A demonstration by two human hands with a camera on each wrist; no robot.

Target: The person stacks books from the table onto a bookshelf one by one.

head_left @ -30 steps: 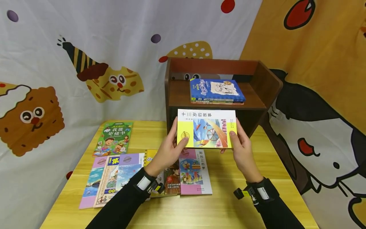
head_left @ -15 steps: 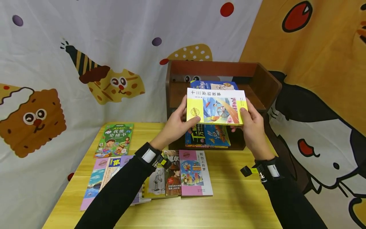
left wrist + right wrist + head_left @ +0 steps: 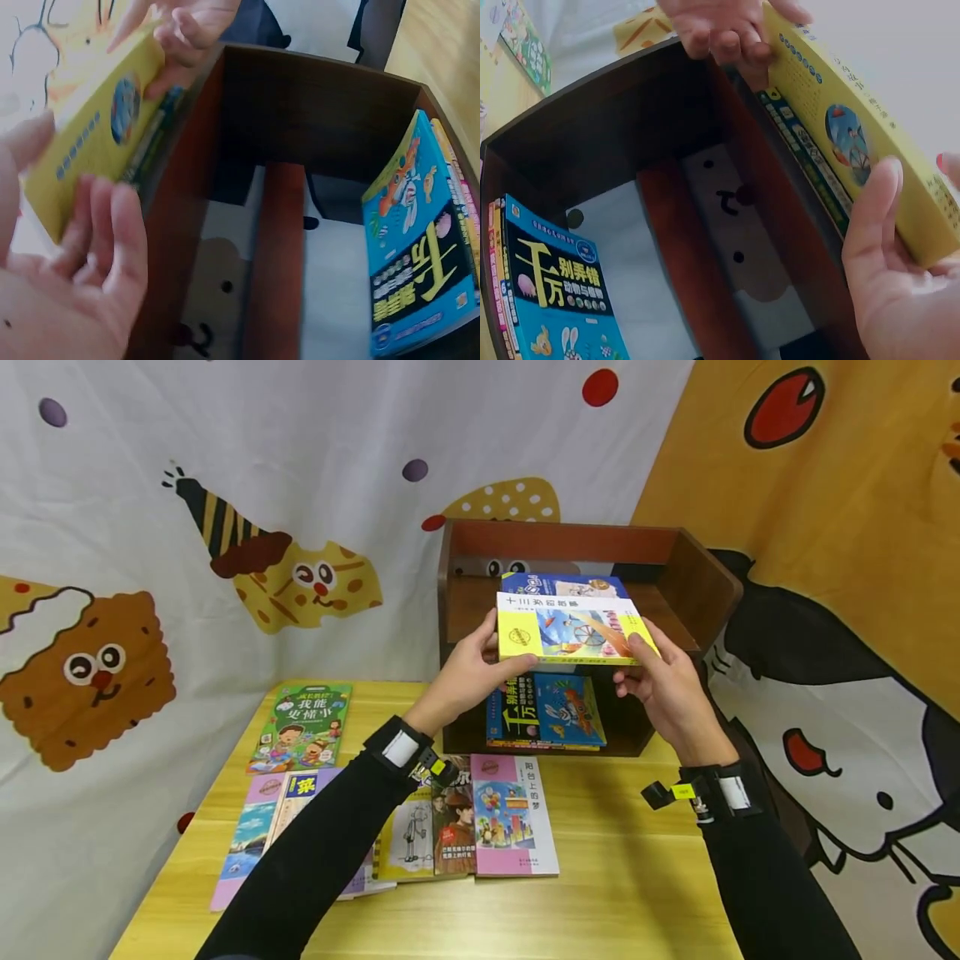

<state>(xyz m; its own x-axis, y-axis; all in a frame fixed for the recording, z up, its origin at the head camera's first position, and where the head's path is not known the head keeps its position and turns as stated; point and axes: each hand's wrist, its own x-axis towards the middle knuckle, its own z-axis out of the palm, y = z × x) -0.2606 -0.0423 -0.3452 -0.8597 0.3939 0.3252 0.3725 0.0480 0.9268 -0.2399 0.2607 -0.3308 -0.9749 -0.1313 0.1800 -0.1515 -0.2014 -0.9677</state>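
The left hand (image 3: pixel 467 683) pinches the left end of a white-and-yellow paperback (image 3: pixel 577 631), thumb on its front cover and fingers under it; the right hand (image 3: pixel 678 697) pinches the opposite end likewise. The paperback lies cover up, tilted, between the two hands, at the front of the upper tier of a brown wooden bookshelf (image 3: pixel 701 585). Just beyond it, that tier holds a stack topped by a blue book (image 3: pixel 555 582), partly hidden; whether they touch cannot be told. Below the hands, the lower compartment holds another stack, its top a blue rabbit-cover book (image 3: pixel 570 710). Nearer the person than the hands, a pink-and-white book (image 3: pixel 516 814) lies on the wooden table (image 3: pixel 630 893); left of the left hand lies a green picture book (image 3: pixel 300 727).
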